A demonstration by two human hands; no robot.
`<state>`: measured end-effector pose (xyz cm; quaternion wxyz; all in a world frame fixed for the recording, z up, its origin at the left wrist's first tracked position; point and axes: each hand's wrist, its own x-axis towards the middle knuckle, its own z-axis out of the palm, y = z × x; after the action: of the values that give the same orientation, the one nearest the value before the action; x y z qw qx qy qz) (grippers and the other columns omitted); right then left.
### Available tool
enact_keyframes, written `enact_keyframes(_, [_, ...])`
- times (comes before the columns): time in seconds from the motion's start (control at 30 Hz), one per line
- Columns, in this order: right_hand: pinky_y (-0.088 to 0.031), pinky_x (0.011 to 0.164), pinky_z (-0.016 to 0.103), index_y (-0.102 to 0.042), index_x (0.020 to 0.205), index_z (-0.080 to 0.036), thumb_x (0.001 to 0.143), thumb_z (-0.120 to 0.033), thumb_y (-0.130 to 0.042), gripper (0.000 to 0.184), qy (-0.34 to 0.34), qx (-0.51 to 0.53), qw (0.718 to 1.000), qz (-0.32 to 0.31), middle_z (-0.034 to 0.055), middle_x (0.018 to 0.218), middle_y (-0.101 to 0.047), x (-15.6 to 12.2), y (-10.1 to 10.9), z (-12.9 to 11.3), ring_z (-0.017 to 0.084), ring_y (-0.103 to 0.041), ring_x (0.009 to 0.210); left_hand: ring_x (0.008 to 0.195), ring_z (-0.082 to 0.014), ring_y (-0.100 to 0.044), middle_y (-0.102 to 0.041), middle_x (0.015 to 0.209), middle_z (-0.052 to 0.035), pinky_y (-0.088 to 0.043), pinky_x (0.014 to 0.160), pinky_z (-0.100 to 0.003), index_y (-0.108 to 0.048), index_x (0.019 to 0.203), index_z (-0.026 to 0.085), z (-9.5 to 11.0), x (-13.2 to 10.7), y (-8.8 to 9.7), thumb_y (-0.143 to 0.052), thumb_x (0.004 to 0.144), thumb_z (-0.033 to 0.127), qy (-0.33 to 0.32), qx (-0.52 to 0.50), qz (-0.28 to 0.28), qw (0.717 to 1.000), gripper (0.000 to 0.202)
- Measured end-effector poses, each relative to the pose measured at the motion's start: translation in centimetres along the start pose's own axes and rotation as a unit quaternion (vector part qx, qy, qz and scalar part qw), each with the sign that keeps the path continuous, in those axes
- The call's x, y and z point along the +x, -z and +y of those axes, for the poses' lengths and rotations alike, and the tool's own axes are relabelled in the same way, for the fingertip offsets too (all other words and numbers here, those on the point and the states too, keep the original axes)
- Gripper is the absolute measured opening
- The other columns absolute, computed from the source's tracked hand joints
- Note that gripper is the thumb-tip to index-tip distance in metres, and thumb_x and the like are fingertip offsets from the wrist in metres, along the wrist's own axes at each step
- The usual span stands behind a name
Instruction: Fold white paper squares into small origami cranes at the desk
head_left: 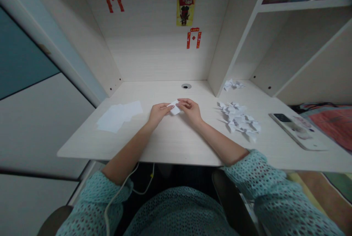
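A small folded piece of white paper (175,109) is held between both hands above the middle of the desk. My left hand (160,113) pinches its left side, thumb on top. My right hand (191,109) grips the right side, with the thumb pressed on the paper and the fingers curled behind. To the left lie loose flat sheets of white paper (117,116), overlapping each other. On the right is a pile of folded white paper pieces (239,118), with a few more folded pieces (233,84) behind it by the divider.
The white desk (176,148) runs under everything. A phone-shaped white device (298,131) lies at the right. A vertical divider (233,41) stands behind the pile, and a cable hole (186,86) sits at the back. A white cable (118,192) hangs by my left arm.
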<state>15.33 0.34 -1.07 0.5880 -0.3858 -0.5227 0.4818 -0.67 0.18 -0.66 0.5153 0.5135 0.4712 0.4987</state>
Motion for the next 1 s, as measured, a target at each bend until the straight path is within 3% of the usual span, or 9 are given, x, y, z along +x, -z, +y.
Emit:
enact_keyframes(0.23, [-0.045, 0.067, 0.028, -0.072, 0.080, -0.017, 0.057, -0.043, -0.075, 0.035, -0.072, 0.009, 0.997, -0.018, 0.0055, 0.079, -0.071, -0.12, -0.20, 0.08, 0.016, -0.062, 0.071, 0.082, -0.0199, -0.066, -0.070, 0.090, -0.0106, -0.050, 0.083, -0.035, -0.070, 0.089, 0.013, -0.04, 0.00, 0.03, -0.078, 0.057, 0.043, 0.012, -0.034, 0.014, 0.999, 0.045])
enact_keyframes(0.4, [-0.043, 0.065, 0.027, -0.072, 0.077, -0.015, 0.053, -0.042, -0.077, 0.036, -0.100, 0.009, 0.995, 0.000, 0.0059, 0.075, -0.071, -0.08, -0.14, 0.10, 0.015, -0.060, 0.067, 0.086, -0.0186, -0.065, -0.070, 0.096, -0.0105, -0.050, 0.083, -0.032, -0.068, 0.097, 0.012, -0.30, 0.17, 0.16, -0.078, 0.057, 0.041, 0.026, -0.037, -0.016, 0.999, 0.050])
enact_keyframes(0.57, [-0.041, 0.062, 0.026, -0.072, 0.076, -0.016, 0.053, -0.043, -0.077, 0.036, -0.095, -0.001, 0.995, 0.004, 0.0050, 0.073, -0.070, 0.14, 0.07, 0.23, 0.014, -0.057, 0.064, 0.081, -0.0172, -0.064, -0.070, 0.090, -0.0095, -0.049, 0.073, -0.026, -0.071, 0.089, 0.014, -0.03, -0.08, 0.21, -0.077, 0.057, 0.044, 0.059, 0.055, -0.031, 0.996, 0.044])
enact_keyframes(1.0, [-0.037, 0.060, 0.025, -0.070, 0.072, -0.016, 0.060, -0.049, -0.072, 0.035, -0.098, 0.015, 0.995, -0.020, 0.0030, 0.070, -0.067, 0.10, 0.17, 0.15, 0.012, -0.053, 0.063, 0.062, -0.0118, -0.060, -0.068, 0.071, -0.0069, -0.046, 0.060, -0.023, -0.069, 0.078, 0.011, 0.52, -0.34, -0.16, -0.077, 0.058, 0.045, 0.031, 0.109, -0.027, 0.993, 0.040])
